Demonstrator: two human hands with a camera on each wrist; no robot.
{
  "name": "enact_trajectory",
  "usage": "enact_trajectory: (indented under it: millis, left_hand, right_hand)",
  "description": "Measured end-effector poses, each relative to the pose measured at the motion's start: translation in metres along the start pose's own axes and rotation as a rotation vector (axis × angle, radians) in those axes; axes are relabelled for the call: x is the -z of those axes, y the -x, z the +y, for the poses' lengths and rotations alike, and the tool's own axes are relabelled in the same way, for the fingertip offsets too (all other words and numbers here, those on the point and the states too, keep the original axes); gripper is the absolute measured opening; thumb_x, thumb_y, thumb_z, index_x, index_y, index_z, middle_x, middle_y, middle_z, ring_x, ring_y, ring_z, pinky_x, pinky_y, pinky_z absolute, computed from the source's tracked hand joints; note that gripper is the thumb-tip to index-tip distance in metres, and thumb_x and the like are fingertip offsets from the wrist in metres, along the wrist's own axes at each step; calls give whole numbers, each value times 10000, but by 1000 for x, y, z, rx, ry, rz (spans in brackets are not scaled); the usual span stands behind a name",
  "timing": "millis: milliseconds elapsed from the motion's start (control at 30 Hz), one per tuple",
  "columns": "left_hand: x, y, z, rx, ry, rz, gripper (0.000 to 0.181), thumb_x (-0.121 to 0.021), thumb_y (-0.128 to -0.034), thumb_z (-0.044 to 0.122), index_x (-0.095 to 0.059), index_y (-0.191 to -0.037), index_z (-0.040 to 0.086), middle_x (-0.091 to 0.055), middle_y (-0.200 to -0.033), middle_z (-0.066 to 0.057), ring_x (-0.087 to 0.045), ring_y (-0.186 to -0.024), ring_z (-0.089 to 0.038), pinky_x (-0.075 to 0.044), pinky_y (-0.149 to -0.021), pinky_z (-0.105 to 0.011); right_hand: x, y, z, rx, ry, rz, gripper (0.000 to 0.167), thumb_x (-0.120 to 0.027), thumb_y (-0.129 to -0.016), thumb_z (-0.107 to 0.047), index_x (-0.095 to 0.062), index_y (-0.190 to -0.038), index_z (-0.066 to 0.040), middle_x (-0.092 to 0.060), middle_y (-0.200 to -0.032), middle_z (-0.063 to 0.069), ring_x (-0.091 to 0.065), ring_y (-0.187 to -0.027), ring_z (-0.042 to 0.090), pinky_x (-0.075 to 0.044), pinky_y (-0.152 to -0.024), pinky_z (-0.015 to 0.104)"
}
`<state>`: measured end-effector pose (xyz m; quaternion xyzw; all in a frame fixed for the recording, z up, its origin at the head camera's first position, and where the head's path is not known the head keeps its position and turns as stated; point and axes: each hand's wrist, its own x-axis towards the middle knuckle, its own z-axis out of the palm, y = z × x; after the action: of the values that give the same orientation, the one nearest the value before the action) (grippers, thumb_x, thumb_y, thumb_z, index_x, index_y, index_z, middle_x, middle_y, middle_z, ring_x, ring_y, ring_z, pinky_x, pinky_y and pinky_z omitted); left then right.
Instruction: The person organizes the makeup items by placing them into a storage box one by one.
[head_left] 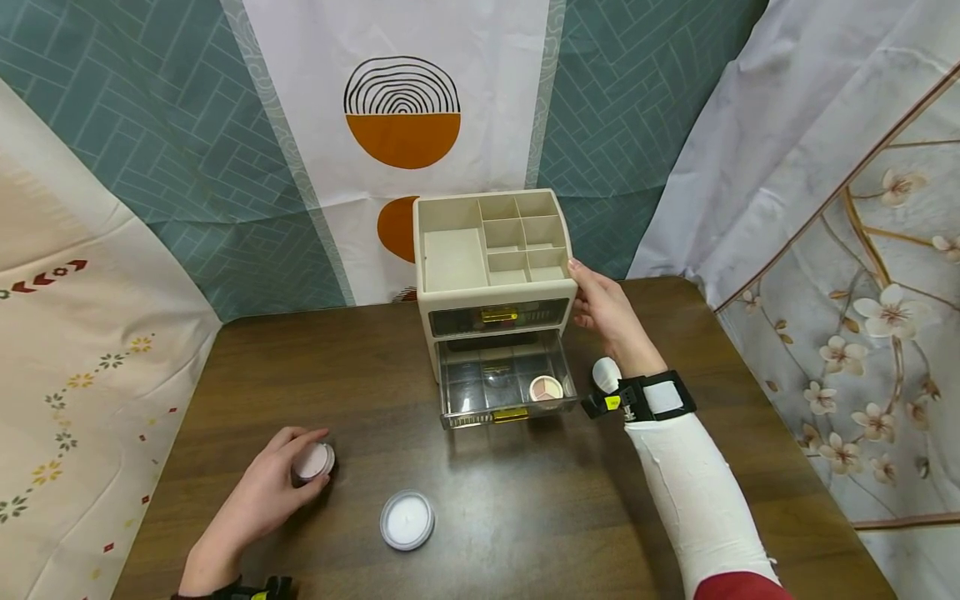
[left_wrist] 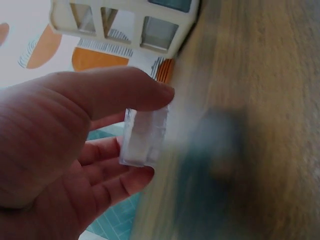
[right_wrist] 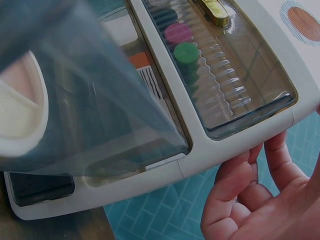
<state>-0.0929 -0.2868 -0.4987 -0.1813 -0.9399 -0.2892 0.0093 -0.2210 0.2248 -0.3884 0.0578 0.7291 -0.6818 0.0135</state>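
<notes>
At the left of the head view, my left hand (head_left: 258,492) holds a small round clear jar (head_left: 313,461) between thumb and fingers; the left wrist view shows the jar (left_wrist: 145,137) edge-on. My right hand (head_left: 611,321) touches the right side of a cream drawer organizer (head_left: 491,292), its fingers bent against the side wall in the right wrist view. The organizer's lower clear drawer (head_left: 472,387) is pulled out, with a round three-coloured palette (head_left: 546,389) inside. Its upper drawer (head_left: 457,321) is closed.
A second round jar (head_left: 407,521) with a white centre stands on the brown table (head_left: 510,517), front of the drawer. A white oval object (head_left: 606,375) lies by the right wrist. Patterned cloths (head_left: 187,167) hang behind and at both sides.
</notes>
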Motion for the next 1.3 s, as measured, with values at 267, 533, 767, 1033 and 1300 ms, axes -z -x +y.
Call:
enact_trajectory:
  millis: [267,533,767,1033,1300]
  left_hand:
    - [3,-14,20,-75,23,62,653,-936,-755,30,-705,-1362,98,-631,-1190,14,-617,-971,-126,-546,-770,-279]
    - [8,-35,52,-202,94,138,695,-960,-741,15,-706,-1376,140,-656,-1241,4,-645,-1000,-123,-505,-807,-164]
    - [16,-56,81,-292,113,175,639,-960,-763,40,-718,-1350,105,-641,-1252,14,-641,-1025,-133,-504,-832,-176]
    - [21,-85,119,-429,158,140,595,-912,-807,9,-709,-1361,87,-633,-1273,-19,-642,-1081,-179,-507,-892,-224]
    - [15,-109,153,-528,185,38,573,-866,-853,12,-697,-1391,112,-605,-1335,-21,-614,-1196,-184,-523,-981,-348]
  right_hand:
    - [0,0,-1,1,-7,0,702,-574,-1045,-606,-582,-1421,-14,-678,-964,-40,-625,-857,83,-490,-701,225]
    - [-1,0,0,-4,0,8,714,-566,-1042,-621,-576,-1428,-21,-672,-984,-34,-628,-867,94,-491,-717,233]
    - [-2,0,0,-1,-11,3,713,-573,-1045,-609,-562,-1446,-19,-681,-984,-37,-638,-862,84,-495,-699,220]
    - [-1,-1,1,-6,-1,9,742,-567,-1044,-622,-545,-1486,-27,-684,-1016,-27,-649,-902,112,-495,-696,211]
    - [-1,0,0,-9,0,11,730,-567,-1043,-622,-555,-1467,-28,-684,-1006,-34,-650,-908,119,-493,-691,207]
